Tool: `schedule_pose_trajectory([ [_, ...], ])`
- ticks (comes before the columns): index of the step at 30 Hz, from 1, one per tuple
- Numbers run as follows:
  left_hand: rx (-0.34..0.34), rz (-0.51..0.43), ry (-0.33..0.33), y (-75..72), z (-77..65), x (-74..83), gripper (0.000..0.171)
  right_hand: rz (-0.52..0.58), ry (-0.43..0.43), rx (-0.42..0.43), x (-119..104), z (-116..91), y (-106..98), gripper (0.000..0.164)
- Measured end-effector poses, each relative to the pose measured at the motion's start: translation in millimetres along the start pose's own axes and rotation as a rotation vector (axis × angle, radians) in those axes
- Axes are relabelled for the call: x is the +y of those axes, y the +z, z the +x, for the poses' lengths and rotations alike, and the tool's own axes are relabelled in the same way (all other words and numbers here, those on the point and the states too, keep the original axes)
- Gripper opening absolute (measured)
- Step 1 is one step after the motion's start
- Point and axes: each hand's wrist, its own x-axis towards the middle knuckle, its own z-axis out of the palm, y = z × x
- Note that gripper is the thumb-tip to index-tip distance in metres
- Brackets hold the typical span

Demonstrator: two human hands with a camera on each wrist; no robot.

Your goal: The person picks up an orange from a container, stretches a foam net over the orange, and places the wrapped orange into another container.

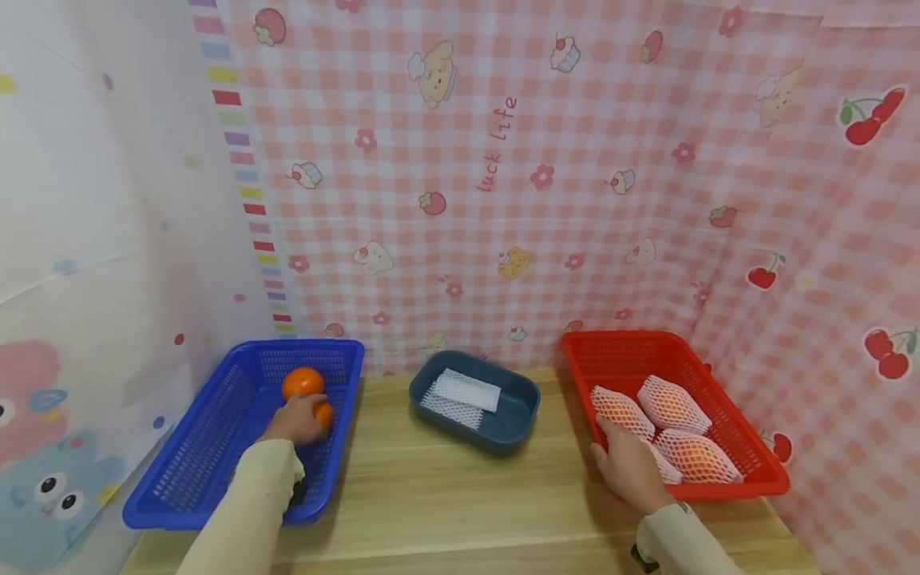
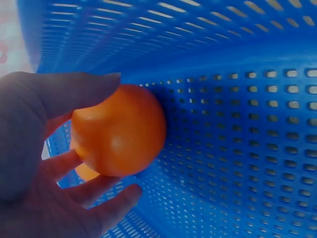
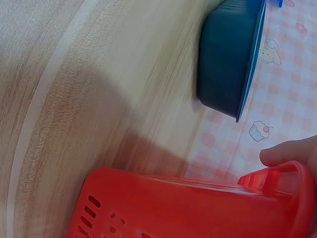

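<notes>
In the blue basket (image 1: 244,351), my left hand (image 1: 298,419) grips a smooth orange (image 2: 121,131), thumb over one side and fingers round the other. A second orange (image 1: 303,382) lies just beyond it, partly hidden in the left wrist view. My right hand (image 1: 632,467) rests over the near left rim of the red basket (image 1: 743,431). Its thumb (image 3: 285,151) lies straight above the rim, with the other fingers mostly hidden in the right wrist view. Several oranges in white foam nets (image 1: 674,403) fill that basket, one partly under the right hand.
Between the baskets stands a dark teal tray (image 1: 517,411) holding white foam net sleeves (image 1: 467,390). All three containers sit on a wood-grain table (image 1: 431,495). A pink checked cloth (image 1: 460,160) hangs behind, and a white patterned sheet (image 1: 108,200) hangs at the left.
</notes>
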Motion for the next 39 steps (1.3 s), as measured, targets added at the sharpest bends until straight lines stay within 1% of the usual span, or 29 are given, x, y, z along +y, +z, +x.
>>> schedule_pose_trajectory([
  [2, -0.004, 0.016, -0.02, 1.7, -0.8, -1.6, 0.061, -0.001, 0.012, -0.011, -1.2, -0.8, 0.0, 0.051],
  [5, -0.01, 0.005, -0.053, 3.2, -0.2, -4.1, 0.065, -0.001, 0.015, -0.007, -1.2, -1.9, -0.1, 0.051],
  [9, -0.033, -0.06, -0.12, 5.1, -1.6, -6.6, 0.072, -0.001, 0.001, 0.006, -0.9, -1.7, 0.4, 0.05],
  [11, -0.047, -0.096, -0.14, 5.5, -3.1, -7.3, 0.073, 0.001, -0.006, 0.003, -0.9, -1.2, 1.2, 0.05],
  [14, -0.058, -0.149, -0.122, 4.3, -6.4, -5.4, 0.068, 0.003, -0.005, -0.008, -1.7, -0.2, 1.8, 0.051],
  [18, -0.042, -0.174, -0.051, 2.1, -8.6, -1.6, 0.053, 0.002, 0.001, -0.014, -2.9, 1.3, 1.2, 0.053],
  [21, -0.033, -0.184, -0.045, 1.2, -10.2, 0.0, 0.048, 0.001, 0.0, -0.015, -3.6, 2.2, 1.4, 0.053],
  [22, -0.032, -0.197, -0.061, 1.0, -11.2, 0.4, 0.049, 0.0, -0.001, -0.015, -3.9, 2.3, 1.4, 0.053],
  [24, -0.05, -0.268, -0.131, 1.0, -13.2, 0.1, 0.055, -0.003, -0.005, -0.014, -4.1, 2.1, 1.6, 0.053],
  [26, -0.067, -0.332, -0.213, 0.8, -15.6, -0.3, 0.067, -0.007, -0.014, -0.005, -3.9, 1.5, 1.2, 0.051],
  [28, -0.071, -0.373, -0.286, 0.5, -17.5, -1.0, 0.079, -0.01, -0.017, 0.007, -3.5, 0.7, 0.4, 0.05],
  [29, -0.074, -0.389, -0.314, 0.1, -18.3, -1.3, 0.082, -0.013, -0.021, 0.012, -3.2, 0.4, 0.0, 0.05],
  [31, -0.061, -0.368, -0.33, -0.7, -19.0, -1.6, 0.082, -0.015, -0.024, 0.016, -2.8, -0.4, -0.6, 0.05],
  [33, -0.036, -0.344, -0.333, -1.2, -18.8, -1.8, 0.077, -0.016, -0.018, 0.007, -2.4, -0.9, -0.5, 0.05],
  [36, -0.001, -0.327, -0.325, -2.9, -17.2, -0.8, 0.071, -0.017, -0.009, -0.011, -1.8, -1.8, -0.3, 0.051],
  [39, 0.031, -0.331, -0.311, -9.3, -16.6, 2.1, 0.074, -0.017, -0.004, -0.019, -2.7, -1.8, -0.2, 0.052],
])
